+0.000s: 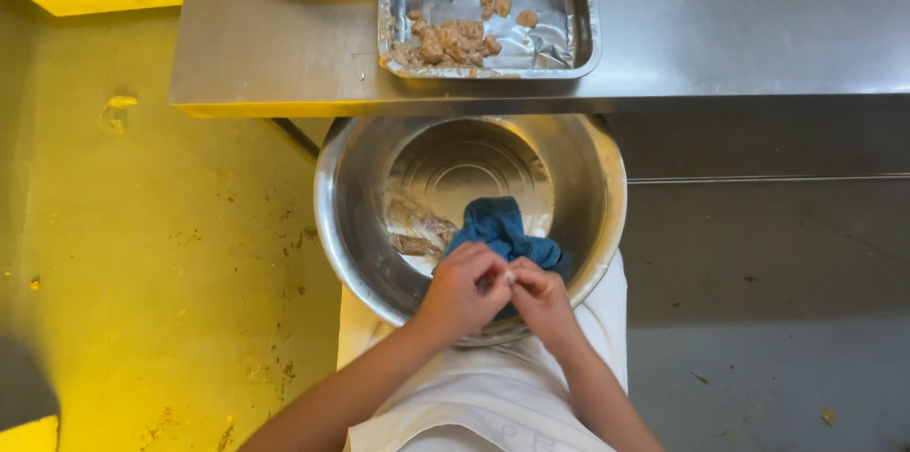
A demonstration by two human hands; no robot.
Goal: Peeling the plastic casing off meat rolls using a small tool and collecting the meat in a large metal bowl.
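Observation:
A large steel bowl [360,196] sits below the counter edge, with brownish food residue [417,229] on its inner wall. A blue cloth [500,229] lies bunched inside the bowl on the near side. My left hand [462,293] and my right hand [542,300] meet over the bowl's near rim, fingers pinched together on the lower end of the cloth. Both forearms come up from the bottom of the view over a white apron [493,395].
A rectangular steel tray [578,7] with several pieces of brown meat [445,40] rests on the steel counter [739,16] above the bowl. The floor [161,253] to the left is yellow-lit and speckled with dirt; grey floor lies to the right.

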